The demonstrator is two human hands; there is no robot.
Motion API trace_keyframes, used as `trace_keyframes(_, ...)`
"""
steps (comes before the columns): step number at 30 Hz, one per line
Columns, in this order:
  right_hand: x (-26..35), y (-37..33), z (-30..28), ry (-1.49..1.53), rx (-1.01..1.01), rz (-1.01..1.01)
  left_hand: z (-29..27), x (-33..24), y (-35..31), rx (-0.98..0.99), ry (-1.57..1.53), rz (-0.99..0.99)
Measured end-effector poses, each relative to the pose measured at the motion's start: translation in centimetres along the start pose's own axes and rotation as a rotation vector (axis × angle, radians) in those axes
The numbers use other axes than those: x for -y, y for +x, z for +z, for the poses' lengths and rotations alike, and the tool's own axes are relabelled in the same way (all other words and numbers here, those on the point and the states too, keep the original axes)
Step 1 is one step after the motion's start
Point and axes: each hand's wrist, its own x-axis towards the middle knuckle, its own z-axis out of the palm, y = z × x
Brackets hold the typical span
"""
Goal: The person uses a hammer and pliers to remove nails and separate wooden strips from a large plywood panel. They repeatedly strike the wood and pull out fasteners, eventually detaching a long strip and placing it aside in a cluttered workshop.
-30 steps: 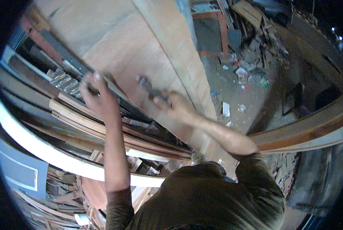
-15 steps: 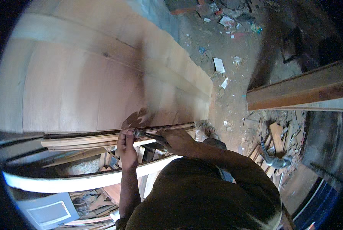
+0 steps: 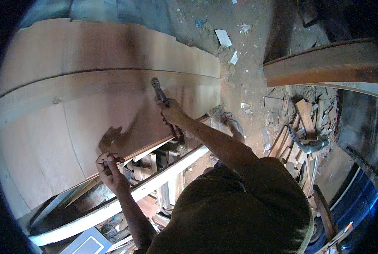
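A large pale wooden panel [image 3: 113, 97] fills the left and middle of the view. Over its surface, my right hand [image 3: 174, 113] is closed round a dark hand tool [image 3: 157, 88] with a rounded head, which points away from me. Whether it is a hammer or pincers is unclear. At the panel's near edge, my left hand [image 3: 108, 167] is closed, thumb and fingertips pinched together. Anything between those fingertips is too small to make out. The shadows of hand and tool fall across the panel.
A long white-edged beam [image 3: 155, 182] runs below the panel, with wood offcuts underneath. On the right stands a brown wooden piece [image 3: 324, 70]. Behind my right arm, a striped cat [image 3: 311, 146] is beside a scrap pile [image 3: 305, 118]. Litter such as white paper [image 3: 223, 37] dots the floor.
My right hand has lifted the tool away from my left fingertips and out over the panel. My left hand now sits farther left and nearer. The whole view has shifted.
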Motion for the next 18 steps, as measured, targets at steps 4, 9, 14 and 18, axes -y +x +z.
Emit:
trace_keyframes(4, -0.2, 1.3, -0.7, -0.049, 0.021, 0.047, 0.4, 0.4, 0.2, 0.04, 0.091, 0.023)
trace_keyframes(9, -1.8, 2.2, -2.8, -0.057, 0.075, 0.139, 1.5, 1.3, -0.1, 0.07, 0.047, -0.005)
trace_keyframes(14, -6.6, -2.1, -6.3, -0.484, 0.091, 0.026, 2.5, 1.7, -1.6, 0.165, 0.228, -0.085)
trace_keyframes(18, -12.2, -7.4, -10.3, -0.617, 0.092, 0.146, 3.3, 2.1, -3.8, 0.231, 0.228, -0.158)
